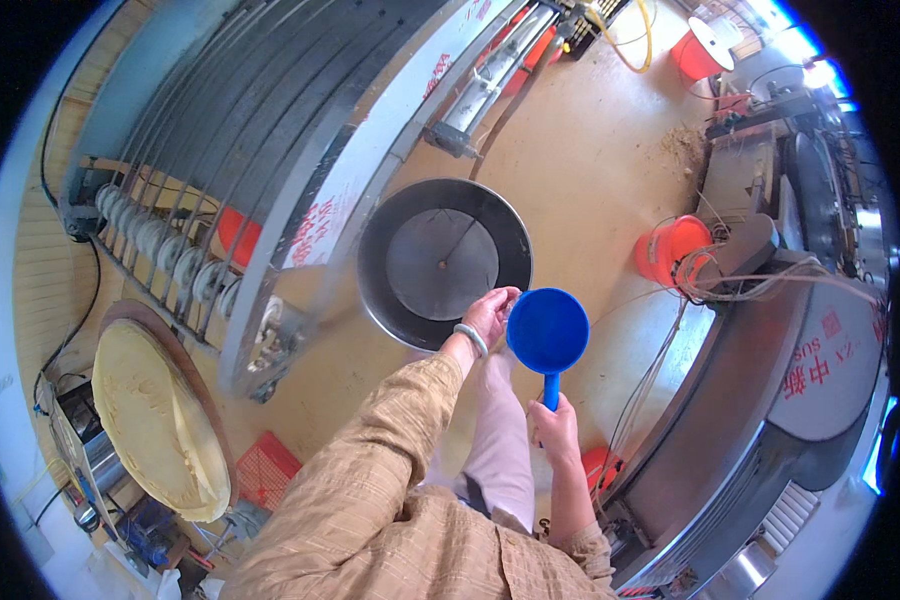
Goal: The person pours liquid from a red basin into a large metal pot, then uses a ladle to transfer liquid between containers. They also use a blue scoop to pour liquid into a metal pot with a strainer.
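My right hand (557, 429) grips the handle of a blue plastic ladle (547, 330), its round bowl facing the camera. Just left of the bowl is my left hand (490, 315), with a pale bangle on the wrist. Its fingers are curled near the ladle's rim; whether they touch it or hold something is not plain. Beyond my left hand lies a large round dark metal pan (442, 262), with a lighter disc-shaped bottom and a small spot at its centre.
At left, a stack of thin round yellow sheets (157, 420) rests on a round board beside a red plastic crate (268, 471). A slatted machine (270, 97) runs along the upper left. A red bucket (675, 247) with cables and a long metal machine (727, 360) stand at right.
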Motion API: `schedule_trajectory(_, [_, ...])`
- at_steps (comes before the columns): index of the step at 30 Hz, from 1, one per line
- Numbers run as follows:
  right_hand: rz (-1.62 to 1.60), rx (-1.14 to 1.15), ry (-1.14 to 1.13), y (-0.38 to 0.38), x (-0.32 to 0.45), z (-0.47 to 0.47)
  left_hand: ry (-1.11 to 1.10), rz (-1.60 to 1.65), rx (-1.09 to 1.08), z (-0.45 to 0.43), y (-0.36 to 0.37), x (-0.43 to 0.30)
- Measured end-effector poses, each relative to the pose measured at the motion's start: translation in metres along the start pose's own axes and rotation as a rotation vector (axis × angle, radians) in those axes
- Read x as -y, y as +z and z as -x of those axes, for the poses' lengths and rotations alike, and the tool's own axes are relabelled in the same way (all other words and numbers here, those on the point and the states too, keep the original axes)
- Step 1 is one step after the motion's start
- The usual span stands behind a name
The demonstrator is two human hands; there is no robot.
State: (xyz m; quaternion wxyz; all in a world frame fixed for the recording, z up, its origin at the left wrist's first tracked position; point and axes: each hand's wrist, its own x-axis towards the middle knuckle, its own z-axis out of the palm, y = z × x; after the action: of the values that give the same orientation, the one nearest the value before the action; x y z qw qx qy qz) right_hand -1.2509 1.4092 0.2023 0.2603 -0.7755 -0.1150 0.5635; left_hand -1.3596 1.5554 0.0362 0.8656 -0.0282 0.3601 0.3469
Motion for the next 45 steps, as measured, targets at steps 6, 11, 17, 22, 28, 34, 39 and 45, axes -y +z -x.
schedule_trajectory(6, [0.068, -0.044, 0.039, 0.003, 0.006, -0.056, 0.432, -0.935, -0.115, -0.043, -0.039, 0.04])
schedule_trajectory(11, [0.024, 0.011, 0.128, -0.013, 0.024, -0.086, 0.085, -0.938, -0.299, -0.124, -0.005, 0.029])
schedule_trajectory(17, [-0.031, 0.054, 0.142, -0.027, 0.044, -0.114, 0.242, -0.78, -0.456, -0.17, 0.009, 0.014])
schedule_trajectory(22, [0.13, 0.049, 0.103, -0.027, 0.054, -0.128, -0.12, -1.062, -0.048, -0.135, -0.066, 0.064])
schedule_trajectory(28, [0.184, -0.032, 0.08, -0.015, 0.043, -0.138, 0.432, -0.722, -0.408, -0.216, -0.04, 0.048])
schedule_trajectory(34, [0.353, -0.12, -0.1, -0.008, 0.039, -0.147, 0.116, -0.497, -0.044, -0.181, -0.054, 0.081])
schedule_trajectory(39, [0.232, -0.119, 0.069, -0.002, 0.064, -0.146, -0.189, -0.054, -0.557, -0.222, -0.001, -0.003])
schedule_trajectory(45, [0.241, -0.039, 0.003, 0.002, 0.09, -0.154, 0.326, 0.202, -0.508, -0.216, 0.014, -0.079])
